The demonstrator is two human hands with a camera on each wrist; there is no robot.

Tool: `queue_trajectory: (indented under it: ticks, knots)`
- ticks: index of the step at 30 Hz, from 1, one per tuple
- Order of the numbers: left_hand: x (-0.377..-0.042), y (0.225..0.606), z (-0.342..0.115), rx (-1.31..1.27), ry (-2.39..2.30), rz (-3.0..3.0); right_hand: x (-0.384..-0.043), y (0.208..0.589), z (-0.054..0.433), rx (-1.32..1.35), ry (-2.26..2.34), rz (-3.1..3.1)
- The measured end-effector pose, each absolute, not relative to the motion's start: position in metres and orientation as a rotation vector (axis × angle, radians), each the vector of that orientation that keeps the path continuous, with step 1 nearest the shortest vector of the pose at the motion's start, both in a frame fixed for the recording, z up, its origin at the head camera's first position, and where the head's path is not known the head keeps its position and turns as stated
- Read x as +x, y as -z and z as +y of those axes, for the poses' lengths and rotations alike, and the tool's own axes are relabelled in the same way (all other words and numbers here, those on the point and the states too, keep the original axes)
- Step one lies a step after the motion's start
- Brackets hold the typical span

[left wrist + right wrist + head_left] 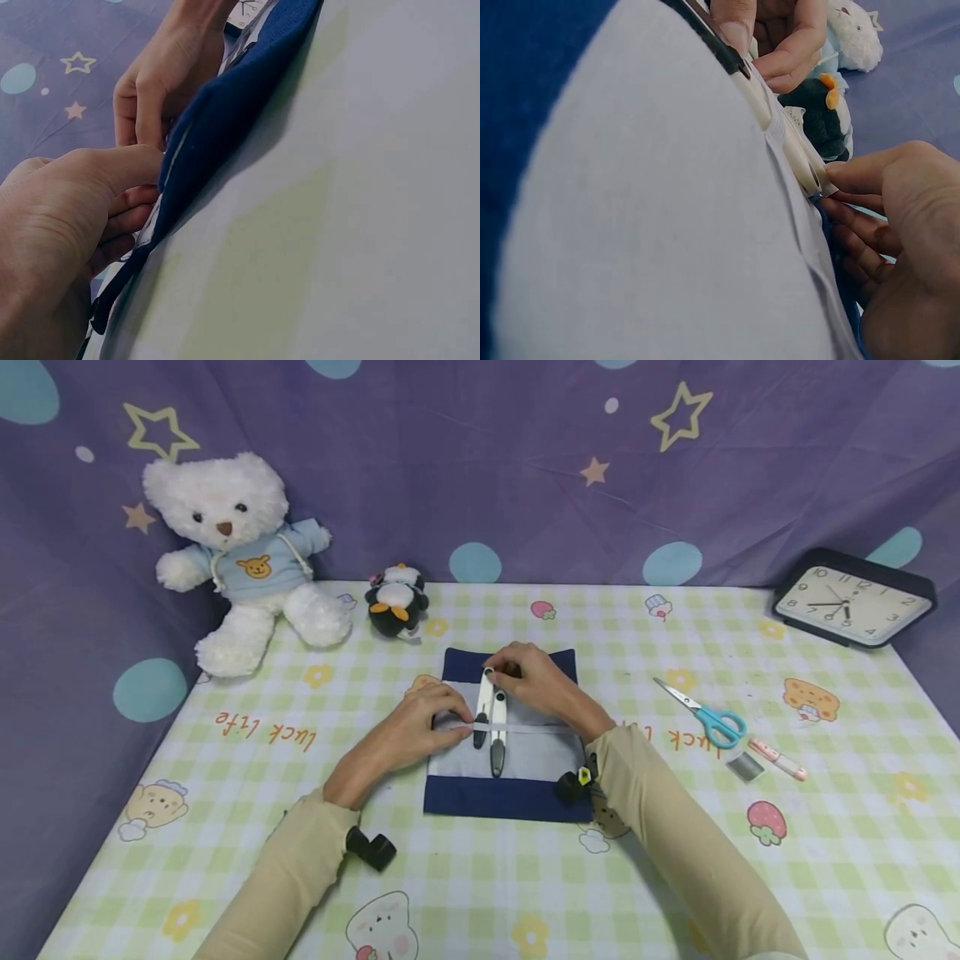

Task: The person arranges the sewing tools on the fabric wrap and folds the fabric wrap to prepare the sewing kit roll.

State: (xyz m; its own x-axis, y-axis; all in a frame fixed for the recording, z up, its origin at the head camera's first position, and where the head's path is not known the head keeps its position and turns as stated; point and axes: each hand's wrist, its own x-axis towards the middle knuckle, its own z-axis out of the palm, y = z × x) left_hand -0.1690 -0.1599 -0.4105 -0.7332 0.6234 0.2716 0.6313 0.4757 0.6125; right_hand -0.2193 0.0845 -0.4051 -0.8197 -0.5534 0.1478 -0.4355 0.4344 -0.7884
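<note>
A navy-bordered cloth (457, 762) with a light grey middle lies on the table, a narrow white strap (536, 728) running across it. Two slim white tools with dark ends lie lengthwise on the cloth; the right-hand tool (498, 727) passes under the strap. My right hand (536, 681) pinches the far white end of the left-hand tool (486, 689), seen close up in the right wrist view as a white end (821, 180). From the left, my left hand (420, 722) pinches the strap with thumb and forefinger, beside the left-hand tool. The tools' exact kind is unclear.
Blue-handled scissors (716, 724), a small grey piece (745, 767) and a pink-and-white stick (777, 758) lie to the right. A black clock (855, 599) stands at the back right. A white teddy bear (247, 560) and a penguin toy (397, 602) sit at the back left.
</note>
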Motion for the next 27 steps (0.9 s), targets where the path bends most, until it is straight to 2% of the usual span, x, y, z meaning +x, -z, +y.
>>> queue_trajectory:
  ticks: [7,27]
  knots:
    - [-0.1685,0.4101,-0.1601,-1.135,1.125,-2.708,-0.2185,0.4060,0.0839,-0.976,1.280,2.562]
    - [-0.1684,0.4110,-0.1597,-1.132,1.103,-2.712,-0.2161,0.4067,0.0822,-1.021,1.232,2.569]
